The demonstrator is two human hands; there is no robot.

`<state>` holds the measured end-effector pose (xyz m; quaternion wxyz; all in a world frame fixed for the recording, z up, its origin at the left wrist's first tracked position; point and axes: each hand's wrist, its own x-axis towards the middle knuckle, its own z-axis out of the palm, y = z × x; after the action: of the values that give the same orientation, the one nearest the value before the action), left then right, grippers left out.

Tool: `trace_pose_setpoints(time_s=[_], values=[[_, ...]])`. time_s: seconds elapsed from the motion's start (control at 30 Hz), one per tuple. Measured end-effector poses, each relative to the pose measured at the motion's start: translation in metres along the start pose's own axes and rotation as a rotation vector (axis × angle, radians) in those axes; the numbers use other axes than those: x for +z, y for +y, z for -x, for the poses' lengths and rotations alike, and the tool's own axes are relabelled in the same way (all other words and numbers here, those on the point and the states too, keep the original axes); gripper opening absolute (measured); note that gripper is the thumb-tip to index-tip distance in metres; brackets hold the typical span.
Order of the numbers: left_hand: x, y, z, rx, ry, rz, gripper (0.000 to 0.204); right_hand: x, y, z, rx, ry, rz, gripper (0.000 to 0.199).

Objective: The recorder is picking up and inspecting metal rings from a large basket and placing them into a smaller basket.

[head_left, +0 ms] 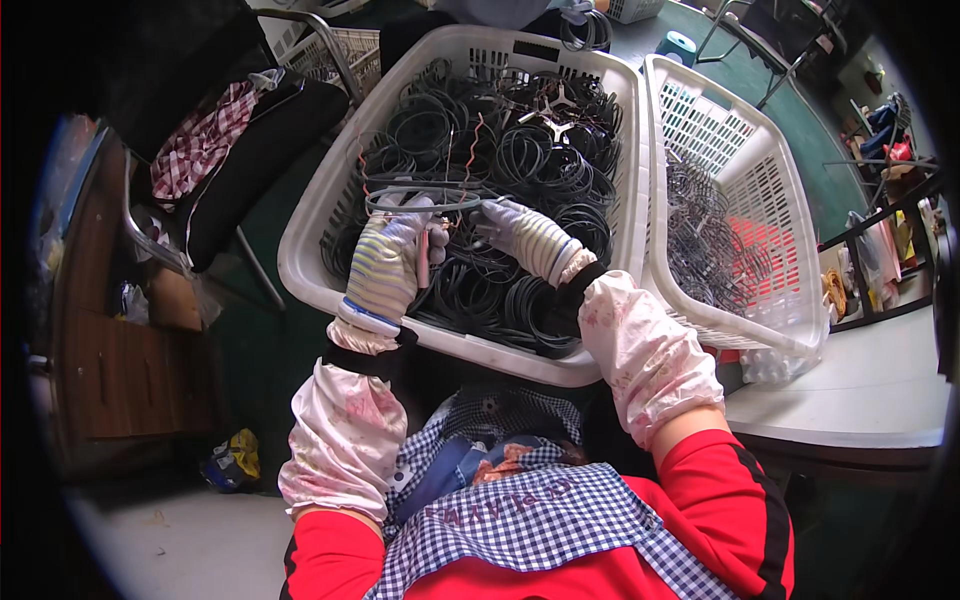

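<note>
My left hand (383, 262), in a striped knit glove, is closed around a coil of dark grey cable (425, 186) held above a large white plastic basket (305, 240). A pinkish stick-like piece (423, 262) shows beside its fingers; I cannot make out what it is. My gloved right hand (535, 238) has its fingertips pinched at the right end of the same coil. Thin copper-coloured wire ends (475, 140) stand up beyond the coil. Below both hands, the basket is filled with several similar dark coils (525, 155), and white three-armed pieces (558, 130) lie among them.
A second white basket (770, 200) at the right holds a tangle of thin dark wires (700, 230). Left stands a black chair (270, 130) with a checked cloth (205, 140) on it. A wooden cabinet (130, 370) is beyond it; a white tabletop (850, 400) lies right.
</note>
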<state>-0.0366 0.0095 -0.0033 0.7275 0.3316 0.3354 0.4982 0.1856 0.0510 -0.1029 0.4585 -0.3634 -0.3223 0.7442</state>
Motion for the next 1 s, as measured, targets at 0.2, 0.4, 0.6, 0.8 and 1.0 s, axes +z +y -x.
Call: trace_pose_setpoints(time_s=[0.2, 0.4, 0.6, 0.8, 1.0], values=[[-0.001, 0.006, 0.003, 0.088, 0.051, -0.167, 0.027, -0.003, -0.041, 0.022, -0.115, 0.002, 0.327, 0.037], [0.013, -0.001, -0.001, 0.469, 0.055, -0.433, 0.084, 0.010, -0.101, 0.080, -0.723, 0.367, 1.111, 0.025], [0.024, -0.006, 0.007, 0.505, -0.033, -0.684, 0.084, 0.010, -0.107, 0.092, -0.519, 0.076, 0.091, 0.026], [0.023, -0.009, 0.011, 0.713, -0.236, -0.995, 0.080, 0.020, -0.107, 0.090, -0.390, -0.099, -0.197, 0.027], [0.027, -0.007, 0.017, 0.632, -0.263, -0.981, 0.072, 0.032, -0.106, 0.095, -0.363, -0.048, -0.080, 0.030]])
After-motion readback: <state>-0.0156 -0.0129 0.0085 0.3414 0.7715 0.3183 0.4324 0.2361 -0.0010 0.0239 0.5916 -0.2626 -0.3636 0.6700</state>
